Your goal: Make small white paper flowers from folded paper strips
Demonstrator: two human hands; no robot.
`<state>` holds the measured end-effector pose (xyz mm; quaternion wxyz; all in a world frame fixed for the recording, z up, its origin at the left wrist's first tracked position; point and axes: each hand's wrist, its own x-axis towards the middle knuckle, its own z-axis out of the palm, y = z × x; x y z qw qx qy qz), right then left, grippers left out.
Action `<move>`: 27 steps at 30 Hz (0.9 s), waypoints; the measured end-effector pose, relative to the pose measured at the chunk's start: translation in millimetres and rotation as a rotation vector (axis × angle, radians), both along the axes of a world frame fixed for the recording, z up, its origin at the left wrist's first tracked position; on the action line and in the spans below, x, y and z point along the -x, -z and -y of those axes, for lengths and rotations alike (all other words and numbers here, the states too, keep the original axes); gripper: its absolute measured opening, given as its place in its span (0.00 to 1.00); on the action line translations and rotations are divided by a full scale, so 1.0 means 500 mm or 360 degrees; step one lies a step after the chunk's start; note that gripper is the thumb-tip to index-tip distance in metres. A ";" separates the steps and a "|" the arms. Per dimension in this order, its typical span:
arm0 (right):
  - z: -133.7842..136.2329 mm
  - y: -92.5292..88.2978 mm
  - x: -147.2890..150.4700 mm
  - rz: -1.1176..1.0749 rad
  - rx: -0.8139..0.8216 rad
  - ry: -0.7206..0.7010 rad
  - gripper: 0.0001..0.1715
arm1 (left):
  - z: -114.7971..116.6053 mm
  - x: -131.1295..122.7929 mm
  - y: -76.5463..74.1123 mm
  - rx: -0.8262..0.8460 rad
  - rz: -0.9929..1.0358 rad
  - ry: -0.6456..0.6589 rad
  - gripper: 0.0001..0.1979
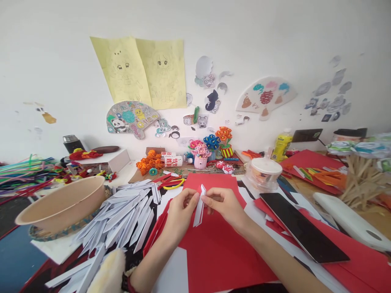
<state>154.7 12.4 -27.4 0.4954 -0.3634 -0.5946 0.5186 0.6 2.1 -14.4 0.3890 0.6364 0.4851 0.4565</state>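
Note:
Between my two hands, a narrow folded white paper strip (199,211) stands tilted, its top end folded to a slant. My left hand (185,207) pinches its left side between thumb and fingers. From the right, my right hand (222,205) pinches the same strip near its upper part. Both hands are above red paper sheets (226,252) on the table. To the left lies a heap of similar folded white paper strips (122,215). The fingers behind the strip are partly hidden.
A beige basin (64,203) stands at the left. On the right lie a black tablet-like slab (302,226) and a long white case (351,219). A lidded white tub (265,173), a yellow bottle (282,145) and pipe-cleaner flowers (200,152) stand toward the wall.

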 end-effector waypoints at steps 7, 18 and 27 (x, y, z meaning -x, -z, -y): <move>-0.004 0.009 -0.002 0.0032 -0.0026 -0.0024 0.20 | -0.002 0.004 -0.002 -0.0074 -0.0036 -0.0013 0.16; -0.011 0.015 -0.004 0.0047 -0.0072 -0.0066 0.22 | 0.007 0.003 -0.005 -0.0119 -0.0007 -0.0026 0.12; -0.007 0.010 -0.004 -0.0027 -0.0046 -0.0141 0.25 | 0.015 0.001 -0.007 -0.0196 -0.0036 -0.0058 0.11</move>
